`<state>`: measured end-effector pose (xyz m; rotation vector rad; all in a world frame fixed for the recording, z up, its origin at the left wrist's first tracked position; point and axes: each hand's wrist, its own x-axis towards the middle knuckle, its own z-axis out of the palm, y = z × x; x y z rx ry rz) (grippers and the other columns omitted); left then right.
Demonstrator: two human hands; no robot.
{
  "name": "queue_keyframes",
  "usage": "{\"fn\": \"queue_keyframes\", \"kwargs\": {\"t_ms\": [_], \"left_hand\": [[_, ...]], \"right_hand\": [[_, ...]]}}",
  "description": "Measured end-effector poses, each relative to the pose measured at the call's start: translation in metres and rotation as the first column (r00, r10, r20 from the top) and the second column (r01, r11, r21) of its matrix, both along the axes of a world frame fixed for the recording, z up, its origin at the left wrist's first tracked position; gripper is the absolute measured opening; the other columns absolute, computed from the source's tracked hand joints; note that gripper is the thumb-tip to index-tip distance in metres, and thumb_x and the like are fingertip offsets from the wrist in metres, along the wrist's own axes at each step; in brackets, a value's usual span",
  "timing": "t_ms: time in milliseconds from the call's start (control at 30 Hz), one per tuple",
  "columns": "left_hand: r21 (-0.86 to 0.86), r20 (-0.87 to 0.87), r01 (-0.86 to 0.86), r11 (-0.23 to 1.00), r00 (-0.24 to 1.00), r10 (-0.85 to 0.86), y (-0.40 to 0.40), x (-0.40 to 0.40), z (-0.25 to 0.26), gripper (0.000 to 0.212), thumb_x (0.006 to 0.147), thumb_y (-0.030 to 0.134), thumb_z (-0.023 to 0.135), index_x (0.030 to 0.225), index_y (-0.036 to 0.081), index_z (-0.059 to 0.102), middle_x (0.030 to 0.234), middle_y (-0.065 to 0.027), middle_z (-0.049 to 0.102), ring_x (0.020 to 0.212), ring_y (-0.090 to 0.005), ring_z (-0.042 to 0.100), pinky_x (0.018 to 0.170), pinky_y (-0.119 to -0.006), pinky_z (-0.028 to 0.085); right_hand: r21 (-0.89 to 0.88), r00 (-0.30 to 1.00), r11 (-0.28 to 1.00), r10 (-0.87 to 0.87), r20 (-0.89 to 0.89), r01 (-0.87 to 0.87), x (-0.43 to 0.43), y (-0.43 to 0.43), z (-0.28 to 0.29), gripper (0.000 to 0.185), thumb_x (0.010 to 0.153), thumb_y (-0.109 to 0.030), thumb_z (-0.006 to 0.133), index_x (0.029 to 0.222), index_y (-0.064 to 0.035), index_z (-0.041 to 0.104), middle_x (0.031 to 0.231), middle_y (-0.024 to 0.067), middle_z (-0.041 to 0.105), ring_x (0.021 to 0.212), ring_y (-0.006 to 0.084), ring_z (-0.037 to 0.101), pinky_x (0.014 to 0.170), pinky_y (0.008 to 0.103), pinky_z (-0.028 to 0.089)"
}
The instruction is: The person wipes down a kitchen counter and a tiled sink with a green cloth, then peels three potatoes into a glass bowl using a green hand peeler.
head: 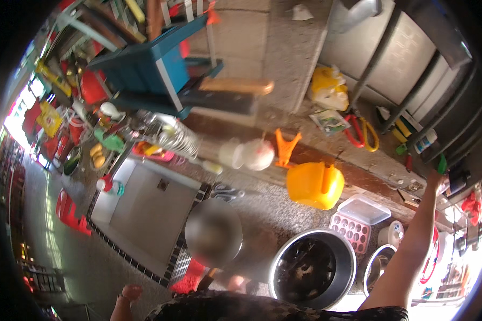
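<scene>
My right arm stretches to the far right, and my right hand (436, 179) is at the sill by the barred window. A small green object (442, 163) is at its fingertips; whether it is gripped is unclear. Low at the left, my left hand (131, 293) hangs near my body, a band around its wrist, fingers seemingly curled. Before me on the speckled counter stands a large metal pot (347, 277) with dark contents. To its left is a round vessel (213, 232), its inside blurred. An orange-yellow plastic scoop (315, 186) sits beyond the pot.
A tiled sink (152, 212) lies left, a red-and-white bottle (109, 185) on its edge. Scissors (227, 192) lie beside it. A pink mould tray (350, 232) is behind the pot. Red-and-yellow-handled shears (361, 132) lie on the sill. A blue-green rack (144, 72) stands upper left.
</scene>
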<state>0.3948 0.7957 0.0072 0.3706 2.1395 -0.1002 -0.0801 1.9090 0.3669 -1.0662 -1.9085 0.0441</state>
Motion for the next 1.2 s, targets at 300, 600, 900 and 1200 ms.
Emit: {"fn": "queue_keyframes", "kwargs": {"t_ms": [300,600,900,1200], "left_hand": [[0.474,0.296,-0.805,0.356,0.527,0.797,-0.063,0.063,-0.072,0.021,0.080,0.015,0.051,0.097,0.021,0.061,0.102,0.0043,0.061,0.105,-0.0152,0.056,0.083,-0.030,0.048],[0.457,-0.381,-0.461,0.760,0.671,0.636,-0.153,0.140,-0.116,0.019,0.086,0.015,0.051,0.095,0.012,0.067,0.098,-0.0030,0.067,0.091,-0.0201,0.063,0.079,-0.035,0.051],[0.587,0.780,-0.646,-0.488,0.293,0.552,-0.060,-0.027,0.137,0.045,0.089,0.033,0.057,0.124,0.006,0.049,0.117,-0.0097,0.057,0.113,-0.0207,0.051,0.091,-0.038,0.044],[0.112,0.991,-0.180,-0.977,-0.055,0.124,-0.219,0.072,0.069,0.027,0.089,0.026,0.056,0.109,0.008,0.052,0.109,-0.0108,0.057,0.099,-0.0251,0.056,0.083,-0.045,0.046]], "right_hand": [[-0.402,0.762,0.734,0.238,-0.602,-0.547,0.089,-0.109,-0.068,0.052,0.076,-0.039,0.070,0.104,0.0039,0.056,0.094,0.0160,0.063,0.079,0.0280,0.063,0.067,0.0393,0.052],[-0.593,0.592,0.407,0.792,-0.149,-0.695,0.197,-0.562,-0.091,0.018,0.081,-0.023,0.066,0.085,-0.0067,0.060,0.066,-0.0005,0.052,0.057,0.0074,0.049,0.050,0.0250,0.039],[-0.850,-0.500,-0.206,0.863,0.076,-0.485,0.352,-0.989,-0.208,0.061,0.084,-0.033,0.060,0.128,0.0024,0.038,0.115,0.0249,0.054,0.105,0.0346,0.056,0.089,0.0410,0.046],[-0.849,-0.540,-0.156,0.824,0.170,-0.505,0.317,-1.057,-0.250,0.052,0.087,-0.035,0.055,0.132,-0.0133,0.042,0.132,0.0148,0.045,0.122,0.0268,0.045,0.102,0.0369,0.038]]}}
